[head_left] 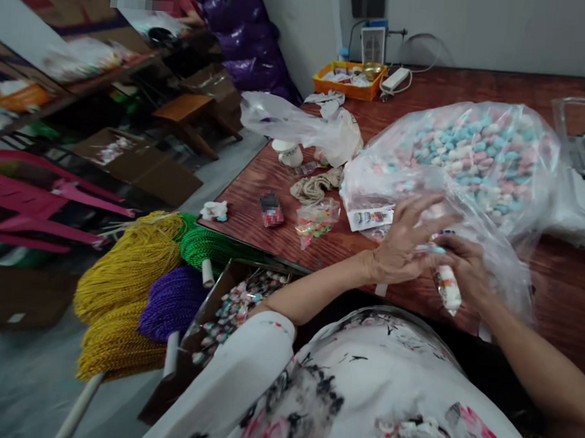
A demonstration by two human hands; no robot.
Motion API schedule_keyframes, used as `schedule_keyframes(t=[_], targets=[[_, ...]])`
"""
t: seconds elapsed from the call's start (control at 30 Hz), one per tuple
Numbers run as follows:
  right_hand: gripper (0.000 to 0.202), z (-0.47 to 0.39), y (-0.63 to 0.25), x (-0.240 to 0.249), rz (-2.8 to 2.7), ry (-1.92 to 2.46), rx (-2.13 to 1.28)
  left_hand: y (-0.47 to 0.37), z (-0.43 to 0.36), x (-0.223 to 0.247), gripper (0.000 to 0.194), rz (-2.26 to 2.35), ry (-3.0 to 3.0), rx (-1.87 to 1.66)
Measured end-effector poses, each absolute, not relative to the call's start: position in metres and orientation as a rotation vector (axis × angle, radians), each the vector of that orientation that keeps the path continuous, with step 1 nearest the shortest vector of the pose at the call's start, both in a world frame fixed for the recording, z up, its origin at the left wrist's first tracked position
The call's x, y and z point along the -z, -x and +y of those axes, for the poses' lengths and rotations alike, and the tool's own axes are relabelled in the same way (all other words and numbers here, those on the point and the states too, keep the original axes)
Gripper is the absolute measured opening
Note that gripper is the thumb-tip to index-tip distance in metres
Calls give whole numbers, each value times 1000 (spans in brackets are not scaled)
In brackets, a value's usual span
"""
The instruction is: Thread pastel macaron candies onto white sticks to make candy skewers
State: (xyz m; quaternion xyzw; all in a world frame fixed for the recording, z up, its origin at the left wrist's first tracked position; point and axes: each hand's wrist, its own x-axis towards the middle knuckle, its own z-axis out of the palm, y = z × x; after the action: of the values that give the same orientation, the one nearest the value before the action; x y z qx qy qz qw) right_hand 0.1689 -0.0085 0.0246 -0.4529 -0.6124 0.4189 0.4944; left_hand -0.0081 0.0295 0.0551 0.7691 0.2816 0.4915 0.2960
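Note:
My right hand [469, 266] is closed around a small white tube-shaped packet [448, 290] with coloured print. The packet slants downward, and its lower end sticks out below the fingers. My left hand [404, 250] is right beside it, fingers spread and the thumb side close to the packet's upper end. Whether the left thumb touches it I cannot tell. A large clear plastic bag [482, 152] of pink, blue and white soft pieces lies just beyond both hands. A white printed card [373, 218] lies left of my left hand.
On the table [244, 189] are a small clear bag of coloured pieces [316, 222], a cord bundle [315, 186], a white cup [288, 153] and an orange tray [346, 88]. Yellow cord hanks [129, 267] and a box of small pieces [236, 302] stand at left. Another person sits far back.

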Motion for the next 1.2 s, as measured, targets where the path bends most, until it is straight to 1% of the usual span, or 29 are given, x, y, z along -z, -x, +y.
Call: schedule_keyframes(t=[0.03, 0.07, 0.13, 0.17, 0.23, 0.27, 0.3, 0.33, 0.37, 0.4, 0.43, 0.5, 0.57, 0.6, 0.67, 0.7, 0.77, 0.87, 0.9, 0.97, 1.0, 1.07, 1.13, 1.2], targets=[[10, -4, -172, -27, -1600, 1098, -808, 9, 23, -56, 67, 800, -1900, -1306], [9, 1, -174, -30, -1735, 1072, -552, 11, 18, -55, 68, 818, -1739, -1244], [11, 7, -175, -34, -1974, 933, -39, 18, 8, -49, 63, 735, -1483, -989], [11, 9, -173, -35, -2050, 849, 139, 21, 4, -44, 60, 664, -1413, -846], [13, 11, -166, -34, -2112, 747, 349, 29, -2, -35, 53, 580, -1387, -685], [13, 11, -162, -32, -2121, 741, 372, 32, -5, -31, 47, 595, -1433, -686], [12, 10, -157, -29, -2123, 764, 326, 36, -6, -27, 41, 650, -1520, -727], [11, 9, -153, -26, -2118, 814, 207, 40, -8, -23, 34, 738, -1639, -798], [12, 6, -149, -22, -2083, 883, 17, 44, -10, -20, 28, 844, -1787, -869], [12, 2, -144, -19, -2012, 954, -242, 49, -12, -17, 25, 950, -1953, -913], [12, -4, -140, -16, -1905, 1014, -553, 55, -15, -14, 27, 1039, -2125, -926], [13, -19, -131, -10, -1603, 1071, -1245, 69, -24, -8, 35, 1123, -2446, -844], [26, -36, -120, -6, -1309, 1029, -1851, 83, -39, -2, 38, 1095, -2692, -691], [32, -44, -114, -5, -1198, 1008, -2056, 90, -47, 0, 38, 1067, -2777, -631], [36, -59, -102, -3, -1078, 1006, -2262, 104, -64, 3, 36, 1062, -2852, -545], [33, -66, -97, -2, -1073, 1023, -2281, 113, -73, 2, 35, 1099, -2839, -515], [28, -74, -92, 0, -1143, 1052, -2210, 137, -91, -4, 33, 1271, -2717, -462], [40, -74, -104, 9, -1326, 1114, -1965, 192, -116, -26, 32, 1727, -2336, -329], [42, -71, -112, 13, -1382, 1155, -1878, 212, -124, -36, 32, 1868, -2171, -220], [39, -66, -129, 20, -1507, 1245, -1715, 241, -138, -57, 33, 2079, -1839, -21], [35, -64, -135, 22, -1580, 1269, -1646, 247, -144, -68, 38, 2116, -1725, -42], [29, -63, -140, 19, -1730, 1253, -1530, 237, -148, -92, 52, 1984, -1578, -343], [25, -66, -135, 7, -1861, 1155, -1437, 201, -143, -117, 58, 1515, -1417, -758], [22, -73, -123, -10, -1957, 1034, -1342, 154, -135, -140, 63, 989, -1283, -884]])
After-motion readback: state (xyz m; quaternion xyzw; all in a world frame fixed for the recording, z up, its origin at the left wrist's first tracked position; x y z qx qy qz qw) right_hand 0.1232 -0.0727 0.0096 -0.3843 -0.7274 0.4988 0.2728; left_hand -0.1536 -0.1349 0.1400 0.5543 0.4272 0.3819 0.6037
